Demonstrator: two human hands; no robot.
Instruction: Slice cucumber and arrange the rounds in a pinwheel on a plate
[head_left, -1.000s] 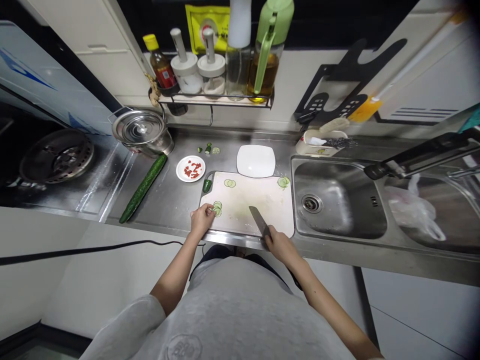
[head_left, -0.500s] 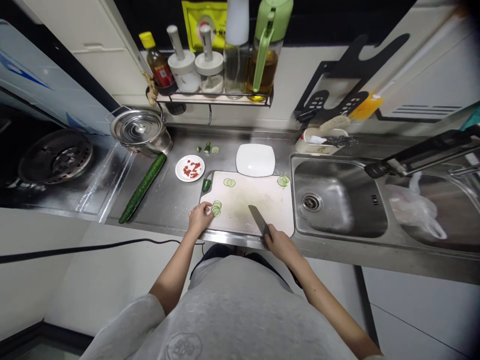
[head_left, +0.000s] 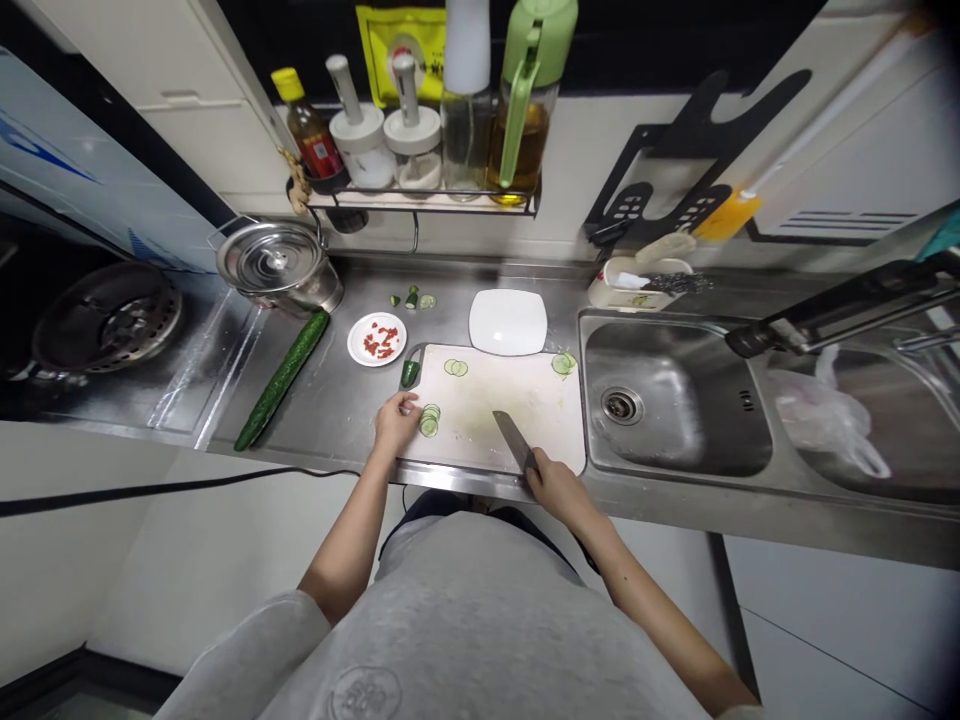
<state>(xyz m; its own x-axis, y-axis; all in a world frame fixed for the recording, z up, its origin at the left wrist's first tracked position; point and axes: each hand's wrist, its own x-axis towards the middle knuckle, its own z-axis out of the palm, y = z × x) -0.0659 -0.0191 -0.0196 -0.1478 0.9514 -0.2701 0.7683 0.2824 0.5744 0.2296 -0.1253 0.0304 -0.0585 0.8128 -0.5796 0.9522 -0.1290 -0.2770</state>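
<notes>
My right hand (head_left: 556,484) grips the handle of a kitchen knife (head_left: 512,438), whose blade points up and left over the cutting board (head_left: 517,385). At the board's left edge, my left hand (head_left: 396,424) is open, its fingers loosely bent and nothing visible in them. Just right of its fingertips lies a small overlapping stack of cucumber slices (head_left: 429,420), apart from the hand. Two more cucumber slices (head_left: 456,368) lie near the board's upper left, and a further group of slices (head_left: 564,364) sits at its upper right. A cucumber end piece (head_left: 409,373) rests at the board's upper left corner.
A whole cucumber (head_left: 281,380) lies on the left counter below a lidded steel pot (head_left: 277,262). Behind the board stand a small plate of chopped red pieces (head_left: 377,339) and a white dish (head_left: 508,322). The sink (head_left: 679,400) is at right; a condiment shelf (head_left: 420,203) hangs above.
My left hand has drawn slightly left, off the stack of cucumber slices it was touching. My right hand keeps the knife in nearly the same place; the view has shifted slightly.
</notes>
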